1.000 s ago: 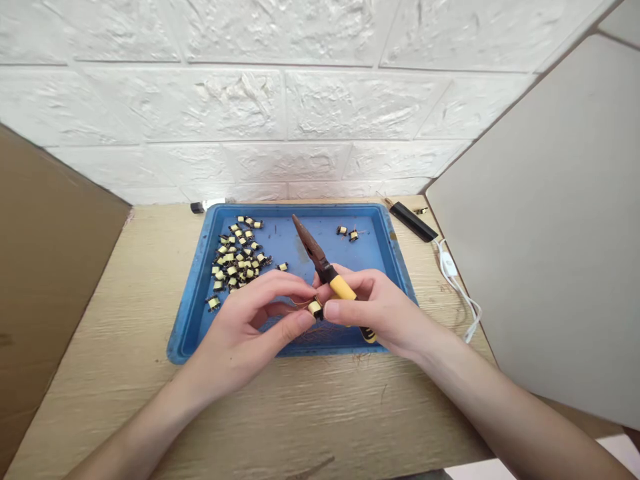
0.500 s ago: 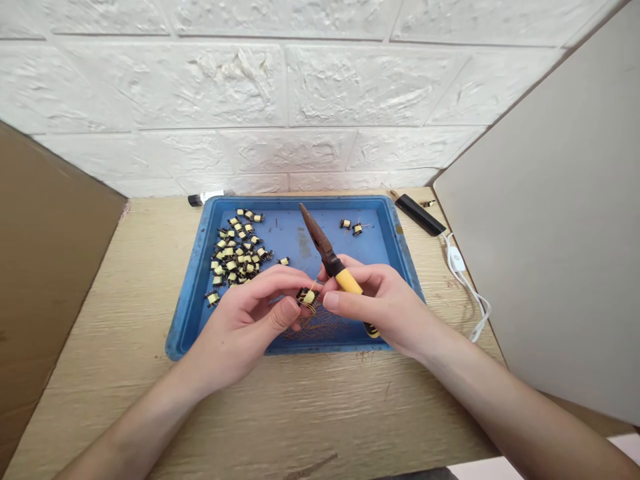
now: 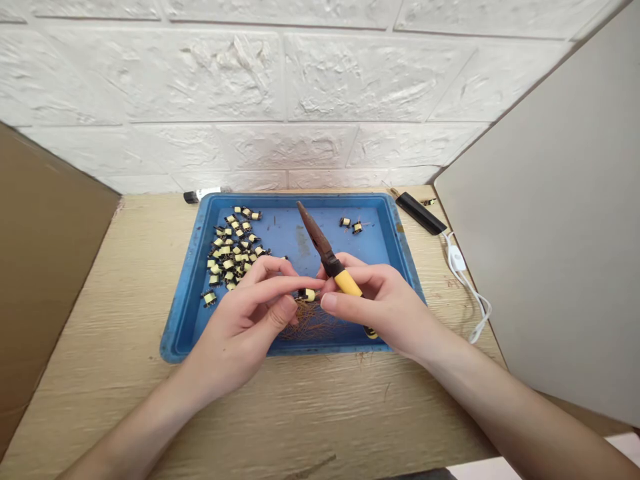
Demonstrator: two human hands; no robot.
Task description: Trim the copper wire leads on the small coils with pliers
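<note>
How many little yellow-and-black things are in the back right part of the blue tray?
2. The left one and the right one, slightly nearer with thin wires poking out, lie right of the pliers. Nothing seems to hide any more there.

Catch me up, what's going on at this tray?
A person's left hand holds a small black-and-yellow wound part over a blue tray, with the right hand close beside it. The right hand also grips pliers, nose pointing away from the person. Similar parts are heaped at the tray's left, two more at far right. Thin copper-coloured wire pieces lie below the hands.
</note>
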